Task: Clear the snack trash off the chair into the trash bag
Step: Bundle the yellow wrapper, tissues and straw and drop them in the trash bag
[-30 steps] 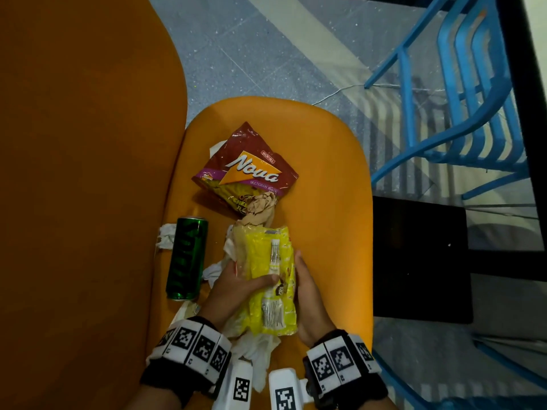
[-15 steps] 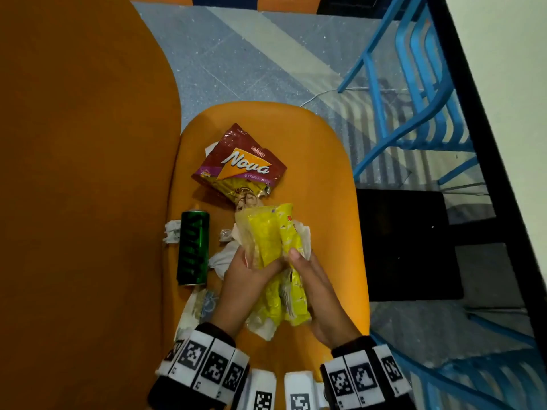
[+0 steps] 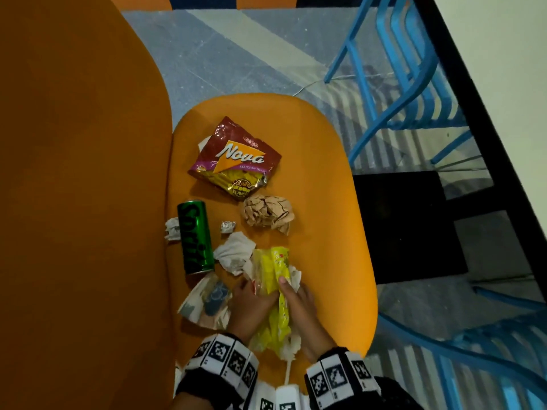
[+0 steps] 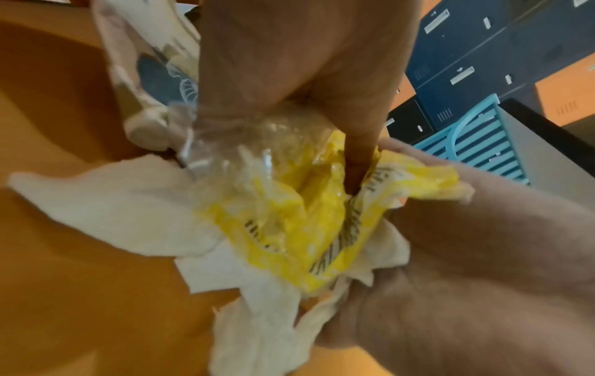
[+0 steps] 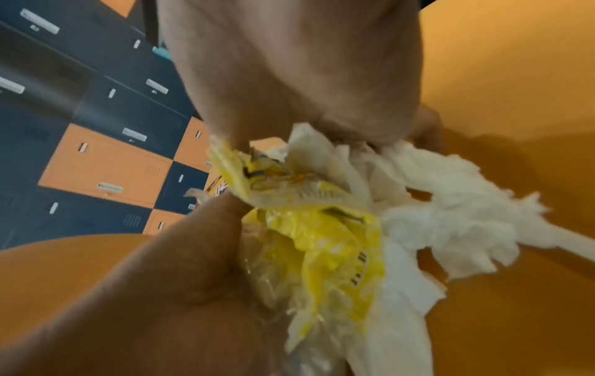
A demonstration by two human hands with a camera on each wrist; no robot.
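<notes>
Wrapper print (image 4: 338, 244) blurred, unreadable; white tissue (image 3: 291, 344) partly hidden beneath yellow wrapper (image 3: 273, 291).

Since a second ago the yellow wrapper (image 3: 273, 294), which lay flat and spread at the lower middle of the frame, has been crumpled into a narrow bunch with white tissue (image 3: 293, 279), squeezed between the left hand (image 3: 251, 306) and the right hand (image 3: 302, 312). Both hands have drawn toward the bottom edge, uncovering a crumpled brown paper ball (image 3: 268, 213), a small foil scrap (image 3: 228, 226) and a printed paper wrapper (image 3: 207, 303).
</notes>
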